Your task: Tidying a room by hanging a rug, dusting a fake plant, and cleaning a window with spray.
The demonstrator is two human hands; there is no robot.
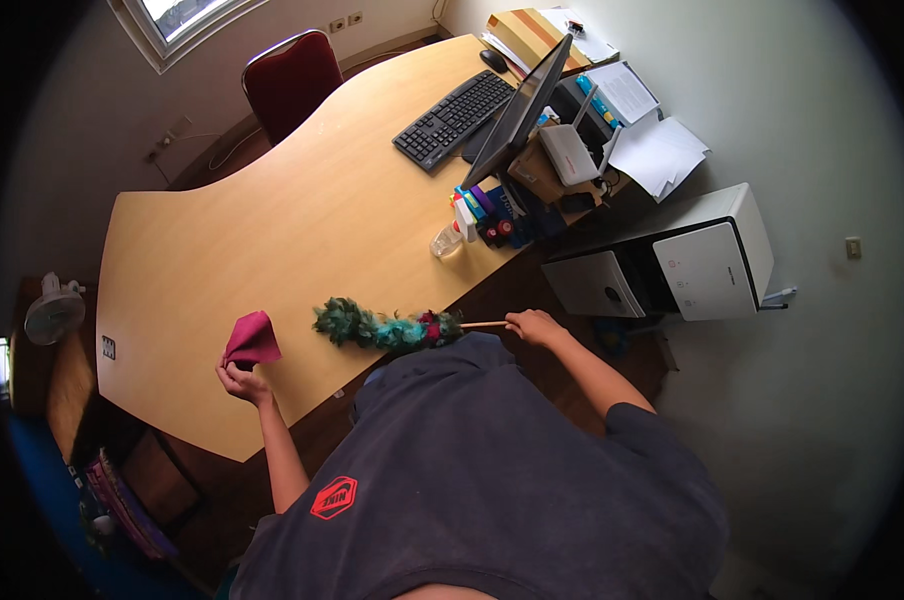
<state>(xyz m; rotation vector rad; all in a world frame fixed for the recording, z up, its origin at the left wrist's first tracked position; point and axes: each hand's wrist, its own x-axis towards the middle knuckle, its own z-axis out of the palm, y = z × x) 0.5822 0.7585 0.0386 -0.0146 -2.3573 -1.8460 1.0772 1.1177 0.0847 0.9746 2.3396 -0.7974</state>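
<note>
My left hand (243,382) grips a dark pink cloth (254,337) by one end, over the near left part of a light wooden desk (272,232). The cloth stands up from my fingers, partly folded. In my right hand (536,328) is the thin wooden handle (485,325) of a feather duster (392,330), held beyond the desk's near edge. Its green, turquoise and dark red feathers extend leftward over the desk edge, close in front of my shirt. A clear spray bottle (446,241) stands on the desk beyond the duster.
A black keyboard (456,116), a mouse (493,61) and a monitor (523,112) occupy the far right of the desk. Behind the monitor are a white router (570,154) and papers (658,154). A white appliance (703,266) stands at right; a red chair (294,86) faces the far side.
</note>
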